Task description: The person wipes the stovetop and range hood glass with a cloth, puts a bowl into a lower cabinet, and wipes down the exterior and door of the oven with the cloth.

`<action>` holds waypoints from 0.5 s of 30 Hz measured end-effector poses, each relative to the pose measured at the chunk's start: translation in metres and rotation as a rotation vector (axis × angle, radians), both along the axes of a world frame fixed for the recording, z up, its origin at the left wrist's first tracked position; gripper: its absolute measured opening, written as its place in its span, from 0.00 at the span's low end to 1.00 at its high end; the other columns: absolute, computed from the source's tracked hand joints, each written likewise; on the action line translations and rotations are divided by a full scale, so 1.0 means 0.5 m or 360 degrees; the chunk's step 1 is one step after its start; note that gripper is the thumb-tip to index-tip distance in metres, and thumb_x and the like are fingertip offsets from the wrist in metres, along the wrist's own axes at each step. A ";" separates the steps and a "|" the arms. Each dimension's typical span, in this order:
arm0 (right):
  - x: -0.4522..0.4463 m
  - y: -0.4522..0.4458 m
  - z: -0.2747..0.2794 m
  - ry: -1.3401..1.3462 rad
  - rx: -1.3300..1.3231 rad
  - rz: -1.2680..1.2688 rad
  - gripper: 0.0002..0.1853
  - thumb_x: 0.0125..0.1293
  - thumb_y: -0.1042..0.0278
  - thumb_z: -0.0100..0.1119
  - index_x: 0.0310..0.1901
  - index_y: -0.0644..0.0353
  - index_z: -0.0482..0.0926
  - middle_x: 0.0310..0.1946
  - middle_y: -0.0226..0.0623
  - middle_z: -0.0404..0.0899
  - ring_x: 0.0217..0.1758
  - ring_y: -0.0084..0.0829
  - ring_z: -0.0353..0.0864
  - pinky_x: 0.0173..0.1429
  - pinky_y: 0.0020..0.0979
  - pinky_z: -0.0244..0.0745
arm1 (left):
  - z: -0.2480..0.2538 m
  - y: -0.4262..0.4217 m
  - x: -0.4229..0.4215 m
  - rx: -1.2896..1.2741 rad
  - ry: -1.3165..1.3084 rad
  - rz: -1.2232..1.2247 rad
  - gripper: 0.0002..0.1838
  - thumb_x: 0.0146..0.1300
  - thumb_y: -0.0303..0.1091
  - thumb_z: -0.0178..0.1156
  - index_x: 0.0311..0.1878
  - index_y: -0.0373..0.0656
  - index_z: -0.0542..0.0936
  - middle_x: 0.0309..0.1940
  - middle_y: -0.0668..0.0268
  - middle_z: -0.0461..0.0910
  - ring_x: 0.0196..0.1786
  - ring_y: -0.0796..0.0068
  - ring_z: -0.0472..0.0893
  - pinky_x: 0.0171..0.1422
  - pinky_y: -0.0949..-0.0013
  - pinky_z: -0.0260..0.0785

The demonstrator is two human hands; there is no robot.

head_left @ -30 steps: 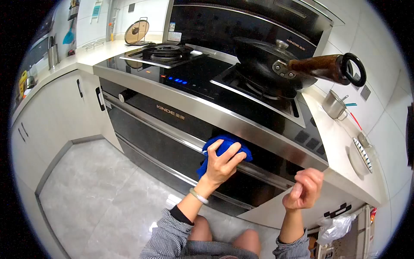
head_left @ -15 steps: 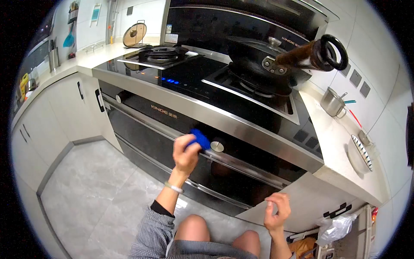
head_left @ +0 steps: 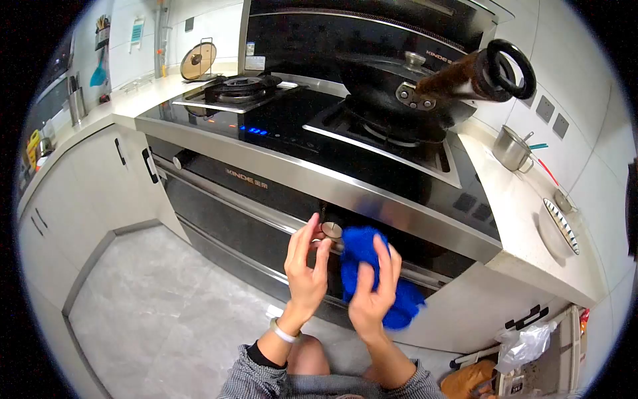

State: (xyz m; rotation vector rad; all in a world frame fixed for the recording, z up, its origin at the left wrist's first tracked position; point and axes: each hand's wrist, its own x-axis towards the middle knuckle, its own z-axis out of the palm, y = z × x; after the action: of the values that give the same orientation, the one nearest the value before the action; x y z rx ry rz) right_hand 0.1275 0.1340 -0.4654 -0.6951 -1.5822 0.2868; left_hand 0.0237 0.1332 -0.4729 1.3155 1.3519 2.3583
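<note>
A blue cloth (head_left: 401, 307) hangs in front of the black oven front, and my right hand (head_left: 376, 286) grips it between thumb and fingers. Just to its left, my left hand (head_left: 306, 269) is raised with thumb and fingers apart and nothing in it. Its fingertips are close to the round metal knob (head_left: 331, 230) on the stove's front panel. Whether they touch the knob I cannot tell. Below the knob, the metal handle bar (head_left: 266, 217) runs across the oven front, partly hidden by my hands and the cloth.
A lidded black wok (head_left: 379, 83) rests on the right burner, its wooden handle (head_left: 458, 76) jutting toward the right. The left burner (head_left: 242, 88) is bare. A metal pot (head_left: 512, 149) and a bowl (head_left: 557, 233) stand on the right counter. A plastic bag (head_left: 525, 346) hangs low at right.
The blue cloth has passed from my left hand to my right hand and moved right. My left hand has opened beside the knob, and my right hand has come up and inward.
</note>
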 end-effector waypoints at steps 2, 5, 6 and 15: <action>-0.053 0.034 0.024 -0.0130 0.0121 0.0081 0.20 0.61 0.81 0.56 0.57 0.65 0.76 0.50 0.48 0.74 0.57 0.44 0.71 0.62 0.35 0.65 | -0.018 0.017 -0.029 0.0009 0.0187 0.0075 0.18 0.57 0.18 0.60 0.52 0.33 0.78 0.44 0.55 0.78 0.42 0.64 0.80 0.49 0.68 0.72; -0.078 0.048 -0.037 -0.0035 0.0154 0.0156 0.20 0.53 0.88 0.59 0.48 0.60 0.84 0.44 0.47 0.74 0.47 0.42 0.76 0.54 0.33 0.72 | -0.018 0.022 -0.055 -0.0018 0.0401 0.0119 0.17 0.57 0.17 0.58 0.50 0.35 0.82 0.42 0.58 0.79 0.44 0.68 0.79 0.49 0.71 0.71; -0.074 0.041 -0.043 -0.0009 0.0115 0.0098 0.21 0.50 0.90 0.58 0.45 0.59 0.85 0.43 0.46 0.74 0.44 0.39 0.78 0.51 0.32 0.73 | -0.022 0.024 -0.056 0.0008 0.0328 -0.0004 0.18 0.57 0.17 0.58 0.52 0.36 0.81 0.42 0.58 0.79 0.43 0.69 0.79 0.49 0.71 0.71; -0.014 0.056 -0.052 -0.0252 0.0170 0.0191 0.21 0.54 0.84 0.59 0.50 0.56 0.83 0.43 0.50 0.73 0.44 0.47 0.77 0.49 0.37 0.75 | -0.043 -0.015 -0.043 -0.0166 0.0125 -0.0208 0.16 0.65 0.20 0.55 0.56 0.31 0.77 0.51 0.60 0.75 0.50 0.73 0.77 0.57 0.74 0.69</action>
State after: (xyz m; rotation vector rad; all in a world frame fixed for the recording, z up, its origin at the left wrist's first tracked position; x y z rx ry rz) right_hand 0.1206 0.1618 -0.4913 -0.5517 -1.7805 0.2383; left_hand 0.0021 0.1257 -0.4947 1.4334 1.3456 2.1424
